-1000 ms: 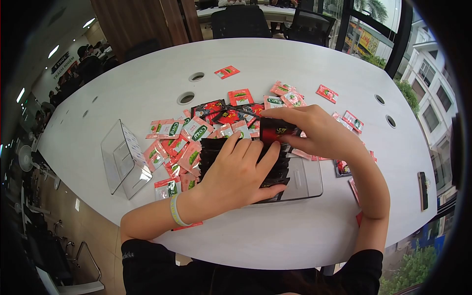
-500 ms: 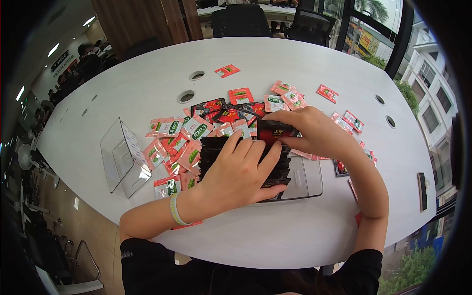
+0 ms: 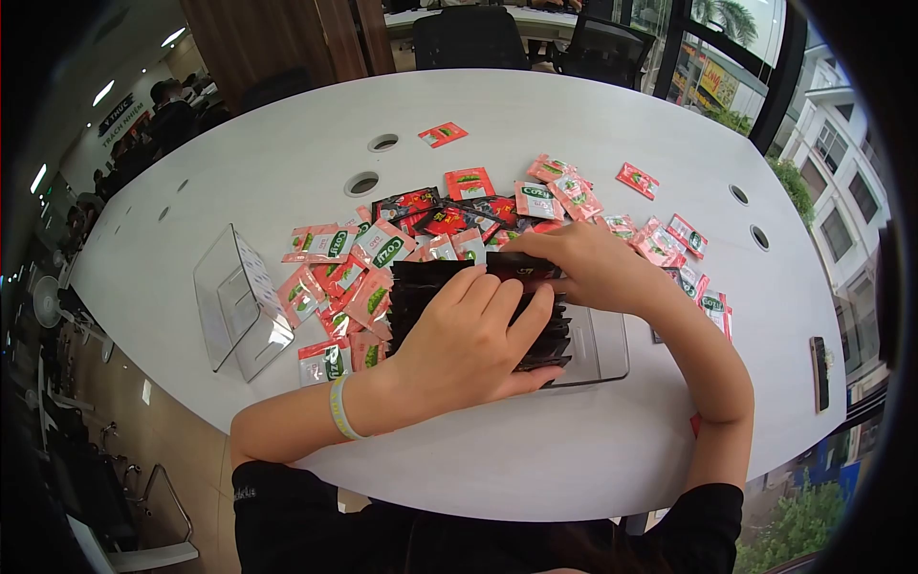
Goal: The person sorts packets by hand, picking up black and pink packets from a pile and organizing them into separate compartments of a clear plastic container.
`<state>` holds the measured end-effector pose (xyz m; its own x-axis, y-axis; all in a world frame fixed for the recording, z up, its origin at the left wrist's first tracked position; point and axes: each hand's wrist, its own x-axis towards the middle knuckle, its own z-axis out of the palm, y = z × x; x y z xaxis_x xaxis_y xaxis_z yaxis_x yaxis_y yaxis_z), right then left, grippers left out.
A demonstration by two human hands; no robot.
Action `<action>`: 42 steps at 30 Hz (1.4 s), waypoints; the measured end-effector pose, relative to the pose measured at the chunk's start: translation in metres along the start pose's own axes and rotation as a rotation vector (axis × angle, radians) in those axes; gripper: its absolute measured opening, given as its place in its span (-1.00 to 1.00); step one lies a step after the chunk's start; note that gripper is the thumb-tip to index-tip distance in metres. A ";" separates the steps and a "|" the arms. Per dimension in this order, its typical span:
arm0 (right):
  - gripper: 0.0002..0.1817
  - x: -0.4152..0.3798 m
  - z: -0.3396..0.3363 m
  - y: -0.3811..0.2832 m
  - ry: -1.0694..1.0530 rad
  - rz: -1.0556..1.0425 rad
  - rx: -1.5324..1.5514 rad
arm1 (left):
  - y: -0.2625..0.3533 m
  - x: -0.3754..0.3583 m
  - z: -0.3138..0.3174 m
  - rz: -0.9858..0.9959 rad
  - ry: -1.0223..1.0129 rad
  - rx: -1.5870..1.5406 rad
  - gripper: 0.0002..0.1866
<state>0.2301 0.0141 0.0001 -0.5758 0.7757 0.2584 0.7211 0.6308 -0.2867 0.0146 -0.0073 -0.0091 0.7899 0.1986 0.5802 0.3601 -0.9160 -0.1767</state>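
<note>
My left hand lies with bent, parted fingers over a row of upright black sachets, pressing against them. The row stands in a clear plastic box, whose right part shows. My right hand pinches a black and red sachet at the right end of the row, low against the other sachets. Just behind the row lie black and red sachets in a loose pile. Red and white Cozy sachets spread to the left of it.
A second clear box is tipped on the left of the white table. More red sachets lie at the right. A black object is near the right edge. Chairs stand behind the table.
My right hand has moved slightly left and down, lowering the black and red sachet against the row. My left hand stays on the row, almost unmoved.
</note>
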 end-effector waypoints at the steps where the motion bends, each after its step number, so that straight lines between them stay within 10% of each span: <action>1: -0.56 0.000 -0.001 -0.001 -0.002 0.000 0.000 | 0.001 0.000 -0.001 -0.013 -0.020 -0.002 -0.31; 19: -0.44 0.004 0.006 0.010 0.024 -0.037 0.052 | 0.007 0.000 -0.006 -0.031 -0.084 0.050 -0.24; 29: -0.48 -0.002 0.004 0.040 -0.147 -0.008 0.710 | 0.005 -0.001 0.000 -0.040 -0.025 0.038 -0.23; 34: -0.65 0.003 -0.015 0.011 -0.360 0.151 0.160 | 0.005 -0.001 -0.001 -0.050 -0.040 0.026 -0.22; 42: -0.76 0.001 -0.007 0.010 -0.254 0.104 0.105 | 0.005 -0.002 0.002 -0.059 -0.062 0.026 -0.18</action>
<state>0.2392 0.0212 0.0044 -0.5883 0.8085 -0.0127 0.7452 0.5360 -0.3968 0.0159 -0.0118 -0.0134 0.7960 0.2737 0.5398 0.4190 -0.8928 -0.1652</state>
